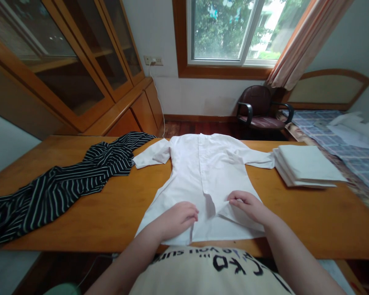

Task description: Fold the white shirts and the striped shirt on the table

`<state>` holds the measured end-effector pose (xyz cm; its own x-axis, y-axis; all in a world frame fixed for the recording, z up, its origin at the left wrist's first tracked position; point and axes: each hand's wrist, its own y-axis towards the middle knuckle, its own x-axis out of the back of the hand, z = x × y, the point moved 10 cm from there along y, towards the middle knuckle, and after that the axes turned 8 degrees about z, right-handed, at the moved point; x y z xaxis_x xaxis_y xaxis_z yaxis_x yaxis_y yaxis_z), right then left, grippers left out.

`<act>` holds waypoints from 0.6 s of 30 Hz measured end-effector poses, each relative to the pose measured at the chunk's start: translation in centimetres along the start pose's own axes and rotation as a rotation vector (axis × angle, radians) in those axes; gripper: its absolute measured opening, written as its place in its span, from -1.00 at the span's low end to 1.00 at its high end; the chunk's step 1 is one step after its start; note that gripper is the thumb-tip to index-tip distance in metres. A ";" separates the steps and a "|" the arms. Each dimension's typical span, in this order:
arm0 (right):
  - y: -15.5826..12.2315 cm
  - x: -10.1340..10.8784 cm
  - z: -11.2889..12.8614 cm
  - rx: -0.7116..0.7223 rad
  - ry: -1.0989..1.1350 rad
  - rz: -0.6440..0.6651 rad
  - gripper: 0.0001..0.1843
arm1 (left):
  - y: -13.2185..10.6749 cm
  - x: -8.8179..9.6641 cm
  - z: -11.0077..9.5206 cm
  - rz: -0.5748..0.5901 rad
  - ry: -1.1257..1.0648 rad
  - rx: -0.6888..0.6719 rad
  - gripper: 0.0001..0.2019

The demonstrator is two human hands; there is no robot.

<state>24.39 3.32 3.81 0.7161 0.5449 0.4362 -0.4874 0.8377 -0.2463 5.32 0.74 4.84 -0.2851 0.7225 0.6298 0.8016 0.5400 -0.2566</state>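
Pinching one thin white shirt (pixel 213 176) with the right hand (pixel 244 203); curling the left hand (pixel 181 217) apart, with unclear hold. Spread on one wooden table (pixel 123 213) between one rumpled striped garment (pixel 67 180) and one squarish stack (pixel 309 164).

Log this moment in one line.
white shirt: spread on table; left hand: at its lower front; right hand: pinching its front edge; striped garment: left; white stack: right

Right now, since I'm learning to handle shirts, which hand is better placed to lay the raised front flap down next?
The right hand, probably: it appears to pinch the flap, while the left hand is over the other front panel of the white shirt.
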 end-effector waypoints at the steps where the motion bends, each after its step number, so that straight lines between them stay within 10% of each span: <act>1: 0.1 0.2 0.0 -0.012 0.001 0.002 -0.70 | 0.2 -0.7 -0.8 0.060 -0.049 -0.031 -0.72; 5: 0.8 -0.7 0.7 -0.052 0.013 0.096 -0.68 | 1.2 -3.6 -2.2 0.232 -0.159 -0.074 -0.65; 11: 1.2 -1.3 1.2 -0.083 -0.132 0.064 -0.71 | 2.1 -1.7 -1.7 -0.110 0.127 -0.102 -0.73; 18: 1.5 -2.2 -1.5 -0.080 -0.530 0.095 -0.29 | 2.4 -2.7 2.1 -0.061 0.321 0.171 -0.37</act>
<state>22.84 3.40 1.14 0.3111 0.5426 0.7803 -0.4836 0.7971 -0.3615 6.95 1.01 1.04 -0.1286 0.5289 0.8389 0.6812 0.6618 -0.3129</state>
